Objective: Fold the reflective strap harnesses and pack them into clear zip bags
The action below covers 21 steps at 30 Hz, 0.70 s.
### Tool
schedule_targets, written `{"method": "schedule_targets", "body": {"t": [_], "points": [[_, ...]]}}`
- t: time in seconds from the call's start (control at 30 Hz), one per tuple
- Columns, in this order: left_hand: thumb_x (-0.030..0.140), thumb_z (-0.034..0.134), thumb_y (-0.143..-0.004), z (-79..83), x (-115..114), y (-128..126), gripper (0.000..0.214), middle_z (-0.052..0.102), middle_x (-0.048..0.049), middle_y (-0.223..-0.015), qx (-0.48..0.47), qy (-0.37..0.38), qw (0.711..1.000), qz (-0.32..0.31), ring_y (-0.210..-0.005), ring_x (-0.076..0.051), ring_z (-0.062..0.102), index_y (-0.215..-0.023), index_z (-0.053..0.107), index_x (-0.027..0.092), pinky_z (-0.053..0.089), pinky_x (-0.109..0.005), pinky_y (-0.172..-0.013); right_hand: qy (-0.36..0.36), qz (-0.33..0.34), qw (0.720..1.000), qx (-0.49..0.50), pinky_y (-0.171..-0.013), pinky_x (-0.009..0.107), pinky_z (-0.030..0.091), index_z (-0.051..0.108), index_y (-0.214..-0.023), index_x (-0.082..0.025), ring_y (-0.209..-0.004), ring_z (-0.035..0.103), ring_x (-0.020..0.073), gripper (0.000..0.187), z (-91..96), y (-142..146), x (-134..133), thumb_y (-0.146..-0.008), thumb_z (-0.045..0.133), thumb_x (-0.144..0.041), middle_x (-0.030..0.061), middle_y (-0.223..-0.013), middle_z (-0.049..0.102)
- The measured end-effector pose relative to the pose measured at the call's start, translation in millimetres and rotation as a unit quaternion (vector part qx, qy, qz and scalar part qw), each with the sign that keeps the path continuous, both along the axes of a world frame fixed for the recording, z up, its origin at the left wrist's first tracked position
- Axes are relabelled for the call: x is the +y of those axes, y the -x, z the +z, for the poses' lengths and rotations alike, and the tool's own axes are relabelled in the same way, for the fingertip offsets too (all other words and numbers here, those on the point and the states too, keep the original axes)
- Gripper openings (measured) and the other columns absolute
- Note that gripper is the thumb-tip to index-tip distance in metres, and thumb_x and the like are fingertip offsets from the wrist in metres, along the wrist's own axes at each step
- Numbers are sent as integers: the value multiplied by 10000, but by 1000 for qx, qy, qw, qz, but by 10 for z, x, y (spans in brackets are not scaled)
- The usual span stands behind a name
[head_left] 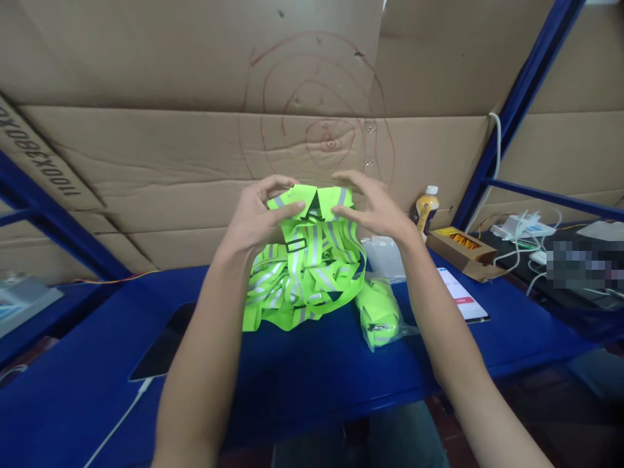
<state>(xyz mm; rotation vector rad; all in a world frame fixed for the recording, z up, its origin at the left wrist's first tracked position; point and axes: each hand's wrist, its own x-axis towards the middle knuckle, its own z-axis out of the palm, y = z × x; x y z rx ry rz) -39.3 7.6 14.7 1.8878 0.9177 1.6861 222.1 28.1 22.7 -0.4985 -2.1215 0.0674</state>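
A heap of neon-green reflective straps (316, 276) with silver stripes lies on the blue table in front of me. Above the heap, my left hand (263, 211) pinches the left part of a folded green reflective strap (292, 195), thumb in front. On the other side my right hand (375, 205) grips the same strap's right part, its index finger raised behind. Between the two thumbs a dark triangular gap shows. A black buckle (295, 245) hangs just below my left hand. Right of the heap rests a green bundle (380, 315) in a clear plastic bag.
On the blue table (292, 383) are a dark tablet (163, 344) with a white cable, a lit phone (463, 296), an open cardboard box (461, 250), a white packet (383, 257) and a bottle (426, 208). Cardboard sheets (146, 149) stand behind, with blue frame posts at both sides.
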Motion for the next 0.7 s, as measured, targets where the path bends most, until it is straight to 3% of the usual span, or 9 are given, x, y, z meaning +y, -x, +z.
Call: {"method": "schedule_targets", "body": {"t": [0.17,0.33,0.47,0.57,0.7], "points": [[460,900,-780,24,-61,-102,401,777,-89,-1145,124,-57,990,15,-1163,-290,699,-1056,760,205,522,-417,-1112,83,5,995,-62,-889,351,501,769,-1081,-144,-955,702,243,476,26,-54,-5,-960,743,-604,87,-1052,809],[547,837,-868,41,-116,-161,415,757,-96,-1193,159,-56,986,-5,-1149,-282,696,-1101,711,228,545,-382,-1038,93,-8,994,-56,-845,332,469,753,-1044,-139,-910,669,226,387,10,3,0,-928,756,-508,90,-1031,793],[579,874,-835,49,-164,-192,442,764,-87,-1164,142,-52,988,-14,-1127,-289,705,-1072,728,236,572,-387,-1001,108,25,989,-101,-787,313,452,736,-984,-161,-870,640,214,369,-4,-14,37,-965,704,-528,54,-965,765],[604,884,-819,27,-176,-195,459,775,-75,-1078,133,2,991,-27,-1019,-274,717,-1077,763,245,595,-331,-829,101,49,985,-130,-723,295,406,699,-851,-175,-780,589,186,416,9,-27,35,-985,682,-569,8,-819,699],[731,878,-769,-28,-144,-159,582,746,-76,-870,112,127,985,-46,-696,-220,675,-1005,806,204,504,-282,-553,25,1,996,-84,-778,313,423,745,-872,-172,-801,625,195,250,7,3,22,-986,692,-389,26,-838,731]]}}
